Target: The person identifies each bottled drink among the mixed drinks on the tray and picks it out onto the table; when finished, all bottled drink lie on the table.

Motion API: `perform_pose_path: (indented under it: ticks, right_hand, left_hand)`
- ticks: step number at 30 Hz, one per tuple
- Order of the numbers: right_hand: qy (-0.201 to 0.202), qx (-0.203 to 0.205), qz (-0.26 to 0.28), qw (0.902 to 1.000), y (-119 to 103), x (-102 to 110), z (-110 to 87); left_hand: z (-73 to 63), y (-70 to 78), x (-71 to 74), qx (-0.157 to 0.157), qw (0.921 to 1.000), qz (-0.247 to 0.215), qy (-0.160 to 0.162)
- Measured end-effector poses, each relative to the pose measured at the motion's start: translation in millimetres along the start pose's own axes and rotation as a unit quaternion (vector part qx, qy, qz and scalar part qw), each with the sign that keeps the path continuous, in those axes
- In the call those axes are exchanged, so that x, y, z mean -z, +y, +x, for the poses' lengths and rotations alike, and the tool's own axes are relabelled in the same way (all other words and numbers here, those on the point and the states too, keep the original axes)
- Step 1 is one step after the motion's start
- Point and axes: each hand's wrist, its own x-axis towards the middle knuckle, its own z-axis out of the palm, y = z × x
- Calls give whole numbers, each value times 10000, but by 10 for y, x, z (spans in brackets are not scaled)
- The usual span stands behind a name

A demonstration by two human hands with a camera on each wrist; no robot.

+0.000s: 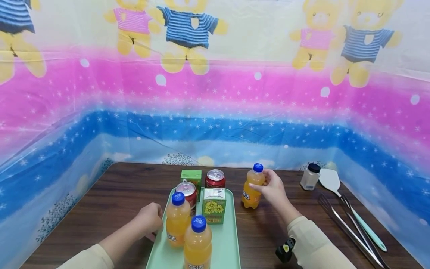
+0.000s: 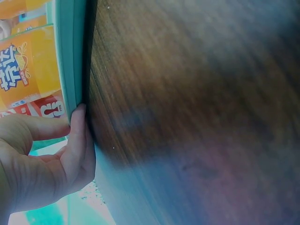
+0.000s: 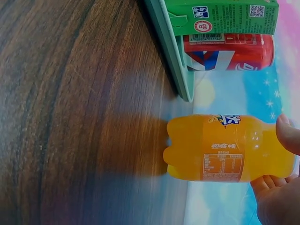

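the orange bottle (image 1: 250, 196) is upright in the right hand (image 1: 273, 188), gripped between thumb and fingers around its upper part, and seems best kept level, while to that hand's left the left hand (image 1: 150, 220), pinching the green tray (image 1: 225, 243) by its rim, should keep that from sliding.

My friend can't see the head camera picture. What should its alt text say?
A person's right hand holds a blue-capped bottle of orange drink beside a pale green tray, while the left hand grips the tray's other edge. Two more such bottles stand on the tray, near cans and cartons; utensils lie at far right.
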Motion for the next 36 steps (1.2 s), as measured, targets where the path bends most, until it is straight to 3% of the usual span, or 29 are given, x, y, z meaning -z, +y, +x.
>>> perform_pose_path:
  ticks: [21, 36]
  right_hand:
    - [-7, 75, -159, 9998, 44, 25, -6]
    - [-94, 117, 626, 9979, 58, 182, -74]
  left_hand:
    - [-28, 9, 5, -4, 10000, -65, 15]
    - [-8, 9, -7, 20, 10000, -22, -21]
